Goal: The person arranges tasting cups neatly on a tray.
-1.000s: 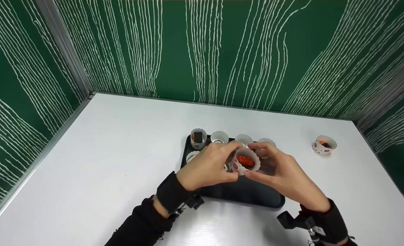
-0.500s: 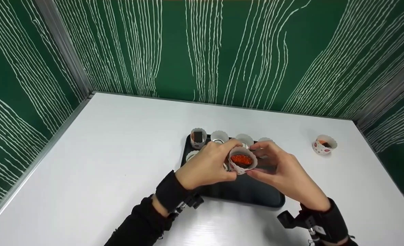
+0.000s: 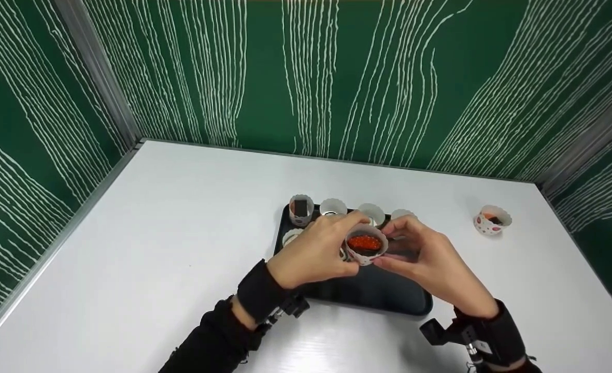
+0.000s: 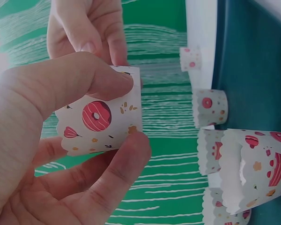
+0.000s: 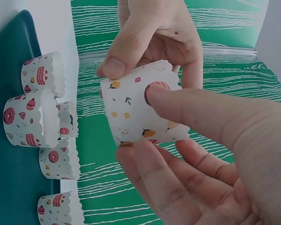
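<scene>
Both hands hold one paper baking cup [image 3: 361, 258] with a scalloped rim and a printed doughnut pattern, up over the dark tray [image 3: 373, 292]. Inside it lies an orange-red, beady, roe-like piece [image 3: 365, 242] above a dark base. My left hand [image 3: 318, 254] pinches the cup's left side between thumb and fingers. From the other side, my right hand [image 3: 430, 261] grips it, thumb low at the front. In the left wrist view the cup [image 4: 96, 124] is on its side, its thumb along the wall. The right wrist view shows the cup [image 5: 131, 105] between both hands' fingers.
Along the tray's far edge stand several similar cups [image 3: 332, 206]. The far-left cup [image 3: 300, 217] contains an orange and black piece. Another cup [image 3: 484, 226] with orange and black contents stands on the white table [image 3: 181, 217] at the right. Green, white-lined panels [image 3: 264, 93] enclose the table.
The held cup has shifted slightly left and turned, so its orange-red contents show more fully. The right fingers have moved a little along with it. The other cups stay put.
</scene>
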`<action>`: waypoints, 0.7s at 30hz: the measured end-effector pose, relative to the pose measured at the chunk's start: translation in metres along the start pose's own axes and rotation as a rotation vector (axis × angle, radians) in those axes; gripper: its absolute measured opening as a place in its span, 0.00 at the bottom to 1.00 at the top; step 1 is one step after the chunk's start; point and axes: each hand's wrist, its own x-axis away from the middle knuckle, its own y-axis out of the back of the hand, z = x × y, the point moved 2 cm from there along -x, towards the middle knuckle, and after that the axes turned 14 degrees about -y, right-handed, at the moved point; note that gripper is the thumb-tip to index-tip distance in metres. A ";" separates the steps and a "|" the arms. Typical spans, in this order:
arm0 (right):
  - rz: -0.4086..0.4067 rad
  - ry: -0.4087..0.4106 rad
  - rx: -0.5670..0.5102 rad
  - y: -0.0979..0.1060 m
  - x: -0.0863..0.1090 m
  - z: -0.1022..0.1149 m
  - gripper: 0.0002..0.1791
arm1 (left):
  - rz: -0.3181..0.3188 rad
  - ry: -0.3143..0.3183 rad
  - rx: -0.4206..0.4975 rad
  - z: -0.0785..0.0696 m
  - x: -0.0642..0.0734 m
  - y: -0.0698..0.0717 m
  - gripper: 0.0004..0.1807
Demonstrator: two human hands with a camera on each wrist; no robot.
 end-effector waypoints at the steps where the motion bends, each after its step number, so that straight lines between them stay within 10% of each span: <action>1: -0.002 -0.004 0.002 0.000 0.000 0.000 0.24 | 0.003 0.004 0.001 0.000 0.000 0.000 0.41; 21: 0.019 -0.054 -0.004 -0.003 -0.002 -0.004 0.20 | 0.012 0.007 0.047 0.001 0.000 -0.005 0.40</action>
